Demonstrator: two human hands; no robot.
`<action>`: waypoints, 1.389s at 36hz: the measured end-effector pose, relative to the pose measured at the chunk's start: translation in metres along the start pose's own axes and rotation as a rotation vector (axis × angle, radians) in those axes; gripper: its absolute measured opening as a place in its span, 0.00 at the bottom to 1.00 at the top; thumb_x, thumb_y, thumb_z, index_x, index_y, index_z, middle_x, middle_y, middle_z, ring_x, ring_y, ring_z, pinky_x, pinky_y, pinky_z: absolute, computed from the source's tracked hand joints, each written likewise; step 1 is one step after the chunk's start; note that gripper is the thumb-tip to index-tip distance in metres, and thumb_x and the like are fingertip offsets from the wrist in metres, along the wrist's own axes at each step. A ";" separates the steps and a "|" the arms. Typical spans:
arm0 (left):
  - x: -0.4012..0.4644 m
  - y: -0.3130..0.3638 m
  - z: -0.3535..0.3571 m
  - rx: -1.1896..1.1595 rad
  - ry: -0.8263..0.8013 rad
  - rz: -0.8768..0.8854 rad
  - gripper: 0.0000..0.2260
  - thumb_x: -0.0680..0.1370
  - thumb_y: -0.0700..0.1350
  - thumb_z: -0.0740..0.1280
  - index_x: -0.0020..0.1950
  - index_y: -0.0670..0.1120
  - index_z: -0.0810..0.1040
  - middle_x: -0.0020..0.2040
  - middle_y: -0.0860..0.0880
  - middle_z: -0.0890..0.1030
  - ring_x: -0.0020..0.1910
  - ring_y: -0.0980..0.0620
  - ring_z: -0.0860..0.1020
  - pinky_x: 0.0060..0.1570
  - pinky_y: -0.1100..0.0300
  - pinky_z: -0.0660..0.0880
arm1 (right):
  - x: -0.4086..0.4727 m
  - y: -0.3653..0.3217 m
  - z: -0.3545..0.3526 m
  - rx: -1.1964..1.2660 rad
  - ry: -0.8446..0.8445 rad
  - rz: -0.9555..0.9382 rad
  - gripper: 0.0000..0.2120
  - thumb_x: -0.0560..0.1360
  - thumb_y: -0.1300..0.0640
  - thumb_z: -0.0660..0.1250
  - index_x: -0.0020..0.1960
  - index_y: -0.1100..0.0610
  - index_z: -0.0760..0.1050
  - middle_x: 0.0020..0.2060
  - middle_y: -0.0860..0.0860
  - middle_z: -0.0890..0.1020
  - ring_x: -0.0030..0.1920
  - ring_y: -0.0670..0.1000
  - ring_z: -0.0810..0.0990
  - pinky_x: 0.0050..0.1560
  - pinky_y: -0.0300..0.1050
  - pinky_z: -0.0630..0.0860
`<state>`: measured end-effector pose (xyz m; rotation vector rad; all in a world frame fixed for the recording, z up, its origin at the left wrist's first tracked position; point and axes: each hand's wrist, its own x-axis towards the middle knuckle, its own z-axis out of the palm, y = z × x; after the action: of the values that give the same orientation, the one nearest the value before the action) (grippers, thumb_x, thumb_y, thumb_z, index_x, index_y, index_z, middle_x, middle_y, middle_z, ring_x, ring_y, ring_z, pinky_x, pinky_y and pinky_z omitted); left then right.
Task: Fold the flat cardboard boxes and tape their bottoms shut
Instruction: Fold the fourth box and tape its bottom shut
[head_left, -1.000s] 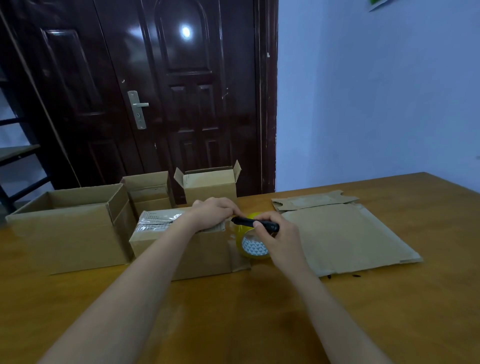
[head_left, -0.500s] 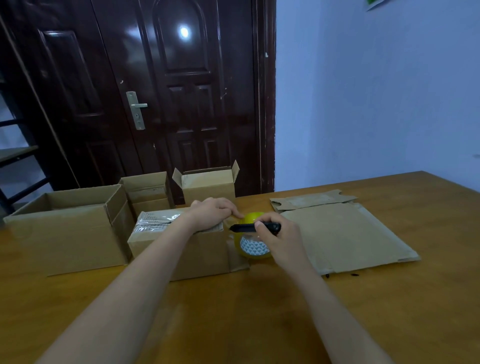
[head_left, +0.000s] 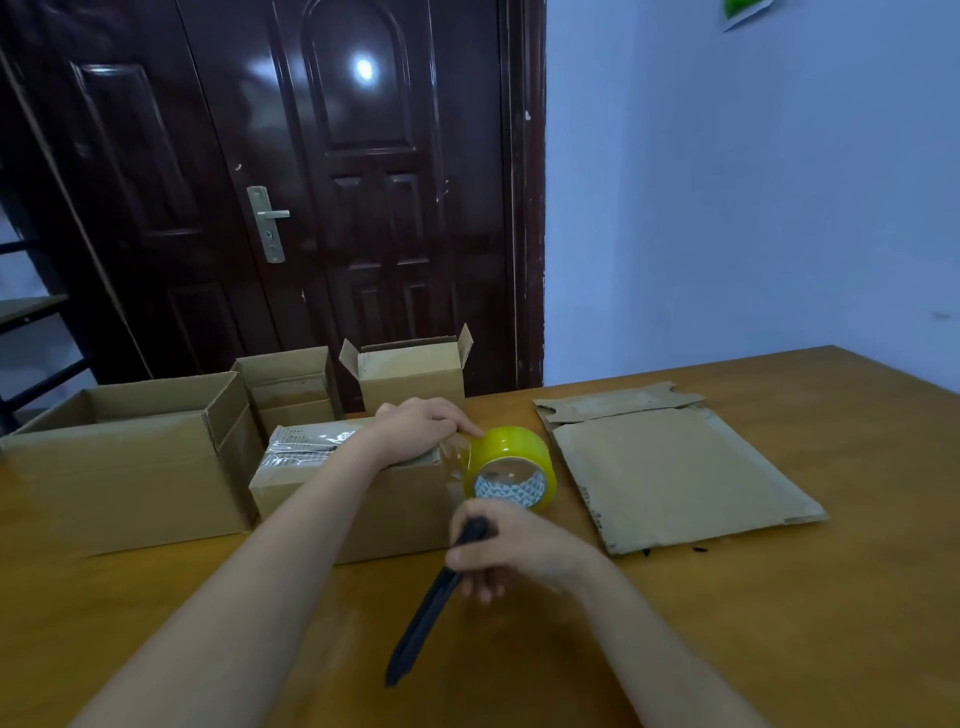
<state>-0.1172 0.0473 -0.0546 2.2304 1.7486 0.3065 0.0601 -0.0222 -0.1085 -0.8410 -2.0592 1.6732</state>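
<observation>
The counter (head_left: 779, 623) is wood with a smooth, faintly sheened orange-brown finish. The boxes, among them the taped box (head_left: 353, 499) and the big open box (head_left: 124, 467) at left, are matt brown corrugated cardboard; clear glossy tape (head_left: 306, 447) crinkles across the taped box's top. The tape roll (head_left: 511, 457) is shiny yellow film on a printed paper core. The flat cardboard (head_left: 680, 478) at right looks dull, with rough edges. The knife (head_left: 431, 603) is matt black. The far door (head_left: 363, 182) is glossy dark, its handle (head_left: 267, 223) brushed metal.
</observation>
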 end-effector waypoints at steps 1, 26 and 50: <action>0.000 0.000 0.000 -0.005 0.001 -0.002 0.19 0.82 0.48 0.51 0.50 0.68 0.78 0.67 0.61 0.71 0.69 0.55 0.65 0.64 0.48 0.54 | 0.003 0.002 0.006 -0.028 -0.040 0.026 0.06 0.75 0.58 0.68 0.47 0.56 0.71 0.33 0.49 0.81 0.31 0.47 0.78 0.31 0.36 0.73; -0.001 -0.001 0.001 0.006 0.019 0.002 0.19 0.81 0.48 0.52 0.52 0.67 0.78 0.67 0.61 0.72 0.68 0.55 0.66 0.66 0.48 0.57 | 0.055 0.030 0.012 -1.021 1.210 -0.065 0.29 0.62 0.45 0.77 0.56 0.58 0.73 0.57 0.56 0.75 0.59 0.58 0.75 0.61 0.62 0.73; -0.002 -0.003 -0.001 -0.109 0.059 -0.011 0.08 0.79 0.45 0.58 0.45 0.58 0.74 0.58 0.55 0.78 0.57 0.53 0.73 0.59 0.54 0.55 | 0.084 0.026 0.001 -0.827 1.284 0.007 0.08 0.69 0.51 0.73 0.47 0.47 0.82 0.59 0.48 0.77 0.65 0.57 0.68 0.66 0.62 0.59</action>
<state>-0.1211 0.0463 -0.0547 2.1551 1.7297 0.4574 0.0020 0.0345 -0.1418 -1.5595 -1.5973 -0.0437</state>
